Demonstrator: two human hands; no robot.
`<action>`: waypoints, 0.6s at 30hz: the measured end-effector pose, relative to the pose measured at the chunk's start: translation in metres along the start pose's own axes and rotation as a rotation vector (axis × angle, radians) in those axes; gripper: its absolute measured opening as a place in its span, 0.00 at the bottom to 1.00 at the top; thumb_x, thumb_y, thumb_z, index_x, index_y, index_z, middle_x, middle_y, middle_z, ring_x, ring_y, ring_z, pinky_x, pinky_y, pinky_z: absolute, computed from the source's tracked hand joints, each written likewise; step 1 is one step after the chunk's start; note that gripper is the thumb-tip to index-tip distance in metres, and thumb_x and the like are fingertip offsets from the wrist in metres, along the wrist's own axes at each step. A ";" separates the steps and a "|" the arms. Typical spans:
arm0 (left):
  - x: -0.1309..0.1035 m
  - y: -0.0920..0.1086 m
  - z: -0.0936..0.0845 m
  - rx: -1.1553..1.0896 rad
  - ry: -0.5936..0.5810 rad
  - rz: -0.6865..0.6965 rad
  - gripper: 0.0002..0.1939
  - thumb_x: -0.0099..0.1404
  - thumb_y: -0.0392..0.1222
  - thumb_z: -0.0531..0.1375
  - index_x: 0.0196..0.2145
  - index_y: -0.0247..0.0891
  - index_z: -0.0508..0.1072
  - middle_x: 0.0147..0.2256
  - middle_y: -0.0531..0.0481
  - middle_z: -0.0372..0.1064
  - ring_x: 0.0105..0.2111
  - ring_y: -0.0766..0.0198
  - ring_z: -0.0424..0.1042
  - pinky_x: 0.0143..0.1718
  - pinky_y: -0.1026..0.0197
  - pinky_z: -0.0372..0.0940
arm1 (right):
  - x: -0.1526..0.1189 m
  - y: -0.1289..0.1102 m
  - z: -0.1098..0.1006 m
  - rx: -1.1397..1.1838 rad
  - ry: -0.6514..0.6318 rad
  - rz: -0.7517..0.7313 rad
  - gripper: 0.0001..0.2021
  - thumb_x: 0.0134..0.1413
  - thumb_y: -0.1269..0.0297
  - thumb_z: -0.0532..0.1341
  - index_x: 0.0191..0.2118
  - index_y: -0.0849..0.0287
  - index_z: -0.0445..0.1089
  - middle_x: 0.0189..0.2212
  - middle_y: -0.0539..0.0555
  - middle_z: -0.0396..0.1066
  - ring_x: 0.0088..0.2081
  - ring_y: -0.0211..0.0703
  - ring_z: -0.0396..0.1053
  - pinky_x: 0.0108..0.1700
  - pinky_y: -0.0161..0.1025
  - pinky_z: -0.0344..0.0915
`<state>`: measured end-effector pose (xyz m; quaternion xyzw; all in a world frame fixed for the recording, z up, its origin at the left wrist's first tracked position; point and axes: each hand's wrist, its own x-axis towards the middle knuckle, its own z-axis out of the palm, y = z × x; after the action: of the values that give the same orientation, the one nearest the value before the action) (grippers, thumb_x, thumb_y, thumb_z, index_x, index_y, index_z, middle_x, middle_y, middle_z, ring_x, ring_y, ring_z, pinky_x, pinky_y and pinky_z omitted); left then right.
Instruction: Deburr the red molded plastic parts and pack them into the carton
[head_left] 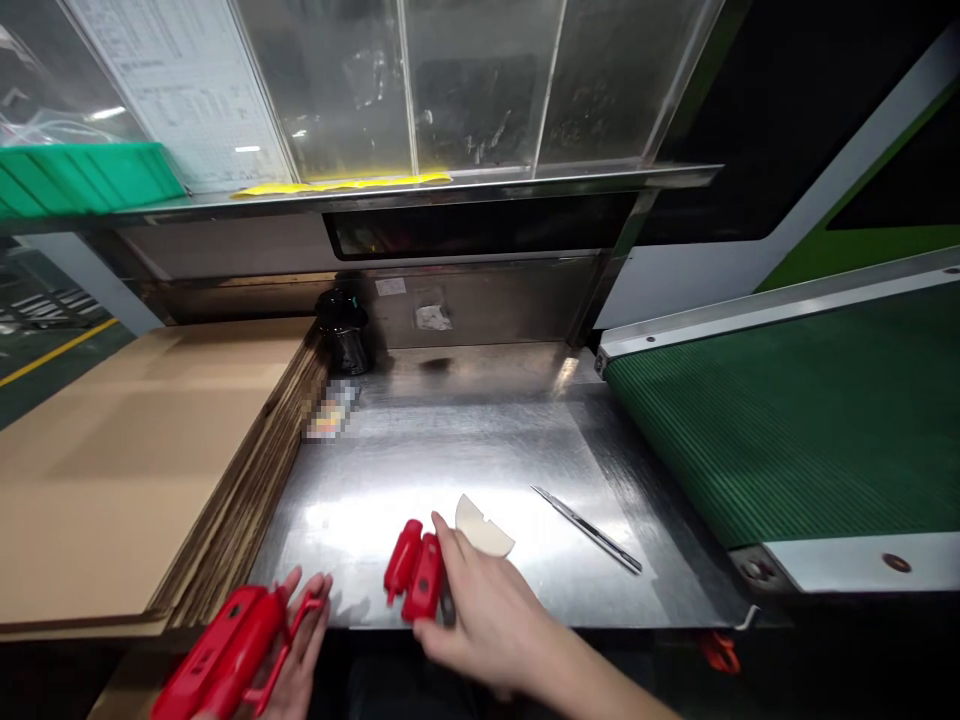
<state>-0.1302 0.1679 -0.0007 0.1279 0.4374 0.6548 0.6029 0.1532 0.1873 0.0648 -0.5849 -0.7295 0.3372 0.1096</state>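
At the lower left, my left hand (300, 655) holds a glossy red plastic housing (221, 650) with a thin loop-like handle on its side. My fingers reach out under and behind it. My right hand (480, 610) closes from the right around a smaller red plastic part (424, 580) near the bench's front edge, index finger behind and thumb in front. Alongside it is another red cylindrical section (403, 560); whether the two are joined I cannot tell. A pale half-round piece (484, 525) lies just beyond my right hand. Farther right rests a slim metal craft knife (589, 530).
Stacked cardboard sheets (135, 440) stand on the left, beside a black container (345, 330) at the back. The metal bench (450, 430) meets a green conveyor belt (810, 400) on the right. Overhead runs a shelf (525, 187) with a green bin (90, 178).
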 end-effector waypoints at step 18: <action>-0.060 -0.046 0.070 -0.027 -0.318 -0.163 0.23 0.69 0.56 0.68 0.58 0.48 0.81 0.66 0.46 0.71 0.74 0.39 0.54 0.74 0.42 0.55 | -0.006 -0.022 0.030 -0.022 0.553 -0.734 0.17 0.77 0.57 0.52 0.43 0.57 0.75 0.32 0.55 0.77 0.32 0.46 0.70 0.34 0.43 0.63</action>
<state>-0.0356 0.1377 0.0285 0.1860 0.3367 0.5810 0.7173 0.1215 0.1689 0.0571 -0.3568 -0.8353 0.0993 0.4063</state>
